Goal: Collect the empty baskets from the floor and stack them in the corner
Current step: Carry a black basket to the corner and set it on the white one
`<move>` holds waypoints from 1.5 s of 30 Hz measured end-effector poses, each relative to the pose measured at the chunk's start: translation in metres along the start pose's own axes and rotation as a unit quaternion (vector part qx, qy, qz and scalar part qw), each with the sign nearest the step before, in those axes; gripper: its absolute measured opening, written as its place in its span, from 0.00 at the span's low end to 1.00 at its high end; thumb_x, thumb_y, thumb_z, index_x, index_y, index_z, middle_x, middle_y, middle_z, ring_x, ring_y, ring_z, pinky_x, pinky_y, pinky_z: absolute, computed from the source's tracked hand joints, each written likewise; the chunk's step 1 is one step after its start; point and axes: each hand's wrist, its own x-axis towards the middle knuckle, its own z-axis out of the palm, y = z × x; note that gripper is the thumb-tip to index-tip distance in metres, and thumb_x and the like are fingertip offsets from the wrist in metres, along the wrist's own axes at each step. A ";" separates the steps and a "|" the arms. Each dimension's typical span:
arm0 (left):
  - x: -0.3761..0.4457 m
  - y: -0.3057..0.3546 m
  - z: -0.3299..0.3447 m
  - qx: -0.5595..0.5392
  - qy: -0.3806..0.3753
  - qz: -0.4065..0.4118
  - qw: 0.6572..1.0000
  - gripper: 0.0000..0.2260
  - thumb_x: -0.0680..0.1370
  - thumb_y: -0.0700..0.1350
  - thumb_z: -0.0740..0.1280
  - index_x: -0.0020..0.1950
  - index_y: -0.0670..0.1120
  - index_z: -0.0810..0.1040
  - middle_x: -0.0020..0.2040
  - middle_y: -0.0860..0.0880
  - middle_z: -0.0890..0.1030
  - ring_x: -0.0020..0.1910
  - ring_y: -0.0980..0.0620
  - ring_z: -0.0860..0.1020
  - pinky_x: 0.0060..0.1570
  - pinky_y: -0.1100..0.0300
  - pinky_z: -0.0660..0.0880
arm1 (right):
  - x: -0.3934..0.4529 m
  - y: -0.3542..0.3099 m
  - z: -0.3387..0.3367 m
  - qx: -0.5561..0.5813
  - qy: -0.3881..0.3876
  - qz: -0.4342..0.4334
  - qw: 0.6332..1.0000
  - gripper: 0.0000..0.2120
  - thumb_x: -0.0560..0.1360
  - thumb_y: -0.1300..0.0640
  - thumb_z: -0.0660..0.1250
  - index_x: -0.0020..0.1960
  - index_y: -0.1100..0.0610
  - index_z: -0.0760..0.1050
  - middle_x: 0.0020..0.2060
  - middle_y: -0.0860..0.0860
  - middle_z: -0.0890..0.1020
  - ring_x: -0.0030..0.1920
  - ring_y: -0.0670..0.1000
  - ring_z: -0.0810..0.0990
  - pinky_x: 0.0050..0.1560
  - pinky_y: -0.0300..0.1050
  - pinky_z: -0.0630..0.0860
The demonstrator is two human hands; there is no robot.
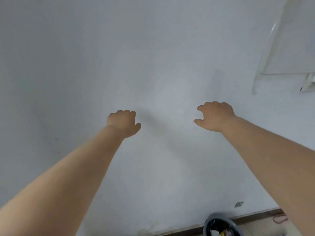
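Hands reach forward toward a plain white wall [153, 57] that fills most of the view. The left hand [123, 123] is held out on a bare forearm, its fingers curled loosely downward and its thumb out to the side, holding nothing. The right hand [215, 115] is level with it and well apart from it, fingers bent and spread, thumb and forefinger pointing inward, also holding nothing. Neither hand clearly touches the wall. No basket can be made out, so where the baskets are cannot be told. At the bottom edge, a round grey bin [221, 225] with blurred contents stands against a dark brown skirting board [255, 214]. At the upper right, a white panel [289, 48] leans across the corner, with a white fitting [308, 84] just below it.
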 end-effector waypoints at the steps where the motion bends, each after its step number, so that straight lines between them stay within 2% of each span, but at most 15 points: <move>1: 0.004 0.000 -0.016 -0.002 0.016 0.008 1.000 0.20 0.80 0.55 0.57 0.68 0.48 0.71 0.65 0.50 0.75 0.65 0.48 0.71 0.55 0.56 0.68 | -0.003 0.006 -0.015 -0.021 0.008 0.010 1.000 0.25 0.79 0.41 0.54 0.72 0.51 0.66 0.65 0.51 0.73 0.65 0.55 0.71 0.59 0.48 0.68; 7: 0.021 0.005 -0.084 -0.005 0.084 0.064 0.994 0.20 0.80 0.55 0.57 0.68 0.48 0.71 0.63 0.49 0.75 0.63 0.47 0.72 0.52 0.57 0.66 | -0.039 0.028 -0.080 -0.057 0.030 0.103 0.993 0.26 0.79 0.40 0.53 0.73 0.51 0.64 0.66 0.51 0.72 0.65 0.55 0.70 0.58 0.48 0.67; 13: 0.024 0.028 -0.117 -0.012 0.133 0.154 0.979 0.21 0.80 0.56 0.56 0.69 0.46 0.69 0.65 0.48 0.74 0.64 0.46 0.71 0.56 0.55 0.66 | -0.090 0.039 -0.113 -0.086 0.030 0.194 0.977 0.26 0.79 0.41 0.54 0.73 0.52 0.65 0.66 0.52 0.72 0.66 0.55 0.70 0.60 0.49 0.66; 18: 0.009 0.075 -0.137 -0.032 0.155 0.249 0.956 0.22 0.80 0.56 0.56 0.70 0.46 0.69 0.66 0.48 0.74 0.65 0.46 0.70 0.58 0.54 0.66 | -0.148 0.052 -0.135 -0.102 0.027 0.268 0.958 0.26 0.79 0.41 0.55 0.73 0.53 0.65 0.67 0.52 0.71 0.67 0.55 0.68 0.61 0.49 0.66; 21: -0.008 0.117 -0.158 -0.052 0.176 0.309 0.933 0.22 0.80 0.56 0.56 0.70 0.46 0.69 0.65 0.47 0.74 0.65 0.45 0.70 0.59 0.53 0.66 | -0.187 0.065 -0.147 -0.111 0.021 0.303 0.946 0.26 0.79 0.42 0.55 0.74 0.52 0.63 0.66 0.52 0.71 0.66 0.55 0.69 0.55 0.47 0.66; 27: -0.072 0.211 -0.198 -0.090 0.228 0.441 0.864 0.22 0.80 0.55 0.56 0.69 0.45 0.70 0.62 0.46 0.75 0.62 0.44 0.71 0.56 0.54 0.66 | -0.279 0.100 -0.162 -0.138 -0.002 0.381 0.914 0.24 0.79 0.44 0.57 0.71 0.55 0.66 0.63 0.54 0.73 0.64 0.56 0.70 0.59 0.49 0.67; 33: -0.171 0.313 -0.223 -0.111 0.233 0.556 0.790 0.21 0.80 0.56 0.56 0.68 0.45 0.70 0.62 0.44 0.74 0.63 0.43 0.71 0.56 0.52 0.66 | -0.406 0.140 -0.171 -0.176 -0.040 0.468 0.865 0.25 0.79 0.42 0.55 0.70 0.54 0.66 0.64 0.53 0.73 0.65 0.56 0.70 0.62 0.51 0.66; 37: -0.256 0.380 -0.239 -0.136 0.210 0.630 0.735 0.22 0.80 0.56 0.57 0.70 0.45 0.68 0.64 0.44 0.73 0.64 0.44 0.70 0.58 0.53 0.65 | -0.505 0.160 -0.175 -0.193 -0.081 0.535 0.819 0.26 0.78 0.41 0.56 0.72 0.53 0.64 0.67 0.53 0.71 0.67 0.56 0.69 0.64 0.52 0.66; 41: -0.349 0.437 -0.259 -0.150 0.224 0.686 0.675 0.23 0.80 0.55 0.57 0.72 0.46 0.66 0.66 0.45 0.72 0.65 0.44 0.69 0.60 0.52 0.64 | -0.604 0.169 -0.184 -0.213 -0.119 0.595 0.766 0.29 0.78 0.40 0.57 0.74 0.53 0.61 0.69 0.53 0.70 0.69 0.56 0.67 0.67 0.53 0.65; 45: -0.438 0.478 -0.276 -0.159 0.238 0.742 0.607 0.21 0.80 0.55 0.56 0.68 0.46 0.68 0.65 0.44 0.73 0.65 0.44 0.69 0.60 0.51 0.65 | -0.692 0.168 -0.190 -0.223 -0.154 0.643 0.716 0.28 0.78 0.41 0.57 0.75 0.53 0.61 0.69 0.53 0.70 0.69 0.56 0.67 0.66 0.52 0.65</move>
